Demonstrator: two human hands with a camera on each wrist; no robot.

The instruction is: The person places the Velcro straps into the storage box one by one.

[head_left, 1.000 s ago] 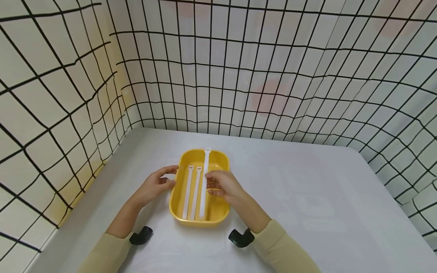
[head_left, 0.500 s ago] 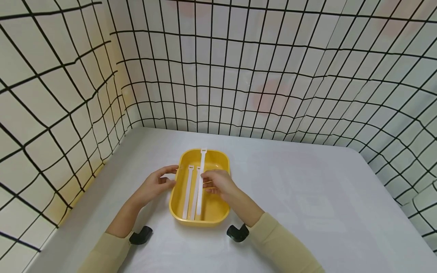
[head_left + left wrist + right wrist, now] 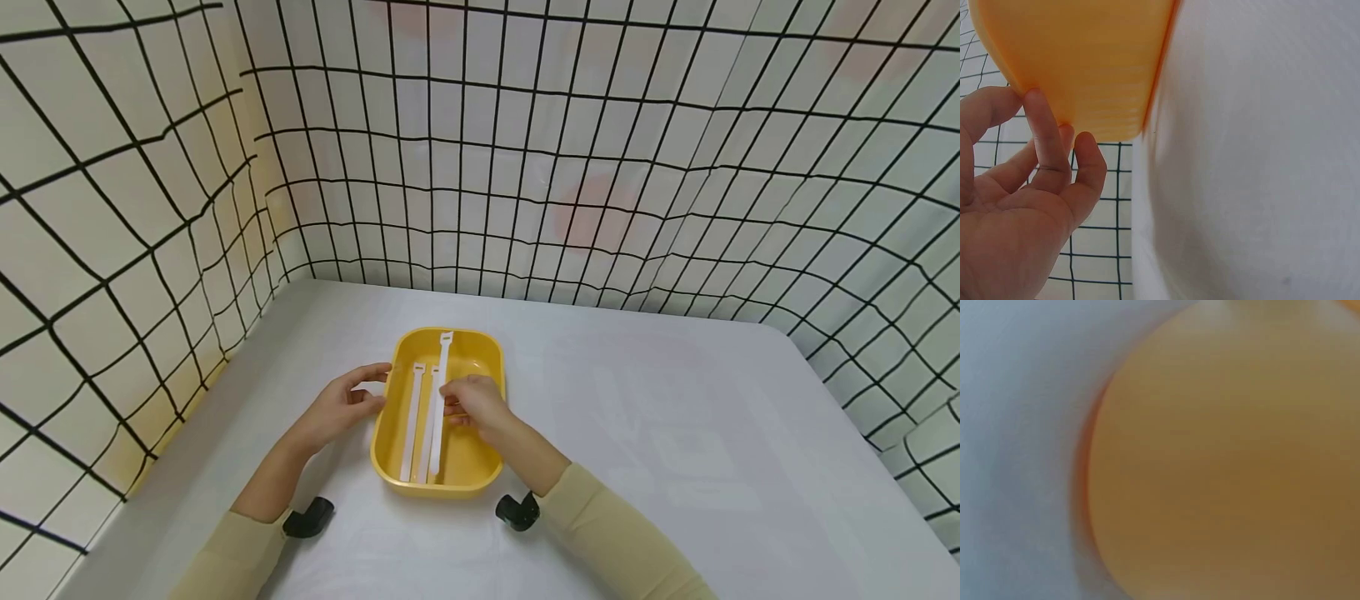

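Note:
Pinched between my right hand's (image 3: 480,407) thumb and fingers is a white cable tie (image 3: 442,360), a flat strap with a slotted head at its far end. It lies lengthwise within the outline of a yellow tray (image 3: 474,487). Two more white cable ties, a left one (image 3: 412,417) and a middle one (image 3: 428,429), lie side by side in the tray. My left hand (image 3: 337,410) touches the tray's left side with loosely bent fingers; the left wrist view shows fingertips (image 3: 1034,100) against the tray's outer wall (image 3: 1091,56). Only the tray's blurred wall (image 3: 1222,487) fills most of the right wrist view.
The tray stands on a white-covered table (image 3: 637,417). Black grid mesh (image 3: 480,167) over pale sheeting rises behind and at both sides. A black wrist device (image 3: 309,517) sits by the left sleeve, another black wrist device (image 3: 517,511) by the right.
My right hand has moved left with the cable tie, bringing it close beside the middle tie. Its head has dropped from above the tray's far rim to just within it. The left hand stays put.

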